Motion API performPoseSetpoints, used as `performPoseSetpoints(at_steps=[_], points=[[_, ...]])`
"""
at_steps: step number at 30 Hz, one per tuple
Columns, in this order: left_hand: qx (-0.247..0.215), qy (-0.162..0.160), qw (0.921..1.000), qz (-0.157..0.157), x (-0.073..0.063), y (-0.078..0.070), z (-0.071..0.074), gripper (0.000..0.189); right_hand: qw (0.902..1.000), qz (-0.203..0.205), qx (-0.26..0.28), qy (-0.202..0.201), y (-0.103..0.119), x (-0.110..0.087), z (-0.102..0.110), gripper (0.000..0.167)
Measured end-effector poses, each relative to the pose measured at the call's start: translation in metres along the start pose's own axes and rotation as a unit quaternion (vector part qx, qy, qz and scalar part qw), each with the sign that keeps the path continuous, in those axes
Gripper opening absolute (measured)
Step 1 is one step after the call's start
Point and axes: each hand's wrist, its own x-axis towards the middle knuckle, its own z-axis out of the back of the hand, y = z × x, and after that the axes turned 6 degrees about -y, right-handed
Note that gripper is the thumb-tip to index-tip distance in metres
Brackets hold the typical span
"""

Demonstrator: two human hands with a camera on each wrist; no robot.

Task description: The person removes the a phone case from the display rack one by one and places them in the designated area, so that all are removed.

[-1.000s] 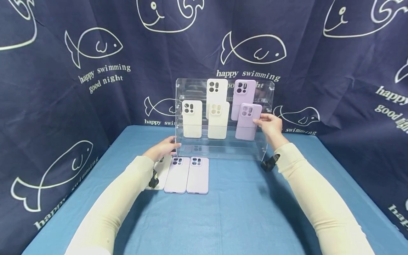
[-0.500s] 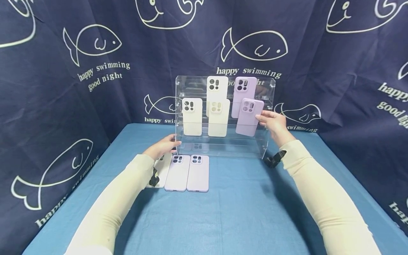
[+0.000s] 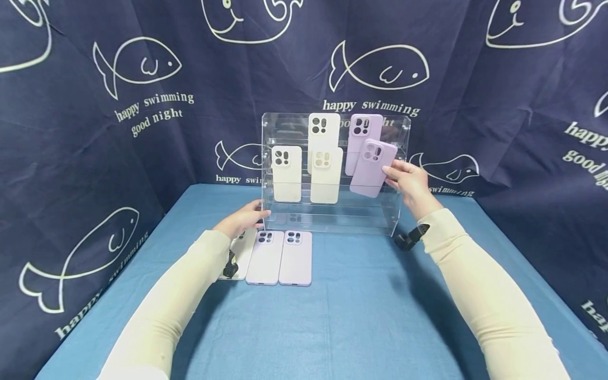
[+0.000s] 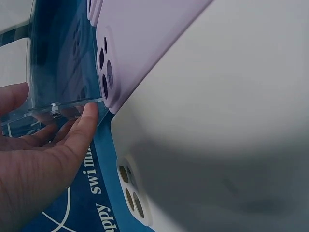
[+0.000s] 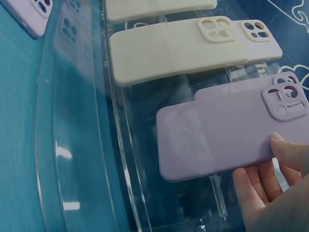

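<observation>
My right hand [image 3: 411,183] pinches the right edge of a light purple phone case [image 3: 367,171], thumb in front and fingers behind. This case leans to the right in the front tier of a clear acrylic display stand [image 3: 332,226], partly covering another purple case [image 3: 358,138] behind it. In the right wrist view the held case [image 5: 231,125] shows its lower end behind the clear lip. My left hand [image 3: 243,217] holds the stand's lower left side. The left wrist view shows the thumb and fingers [image 4: 79,133] at the clear side panel [image 4: 60,67].
Cream cases stand in the rack: one at front left [image 3: 287,177], one at front middle [image 3: 325,179], one behind [image 3: 324,126]. On the blue tablecloth [image 3: 351,306] lie two pale purple cases [image 3: 295,261] and a whitish case [image 3: 241,256] partly under the left wrist. A fish-print curtain [image 3: 261,79] hangs behind.
The purple case in my right hand has risen slightly and tilted further to the right, its upper end shifting right. My left hand stays at the stand's side.
</observation>
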Motion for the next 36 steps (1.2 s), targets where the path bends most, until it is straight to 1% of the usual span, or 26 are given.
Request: performPoseSetpoints(at_steps=[2,9,17,24,27,31,36], points=[[0.003,0.001,1.0000,0.002,0.000,0.000,0.000,0.070,0.9999,0.001,0.016,-0.003,0.002,-0.002,-0.001,0.020],[0.002,-0.001,1.0000,0.001,-0.001,-0.002,-0.001,0.069,0.9992,0.026,0.027,-0.014,0.008,-0.003,-0.004,0.022],[0.003,-0.003,1.0000,-0.001,-0.004,-0.005,-0.001,0.069,0.9982,0.037,0.046,-0.012,0.013,-0.008,-0.005,0.021],[0.000,-0.001,1.0000,-0.003,-0.003,-0.004,0.000,0.069,0.9968,0.047,0.064,-0.006,0.018,-0.013,-0.007,0.020],[-0.001,0.000,1.0000,-0.004,-0.002,-0.002,-0.001,0.069,0.9952,0.052,0.083,0.005,0.020,-0.015,-0.008,0.020],[0.001,-0.001,1.0000,0.000,-0.001,-0.001,-0.001,0.069,0.9922,0.051,0.108,0.034,0.022,-0.019,-0.008,0.018],[0.001,-0.001,1.0000,-0.002,-0.001,0.000,-0.001,0.068,0.9942,0.050,0.083,0.047,0.022,-0.025,-0.010,0.017]])
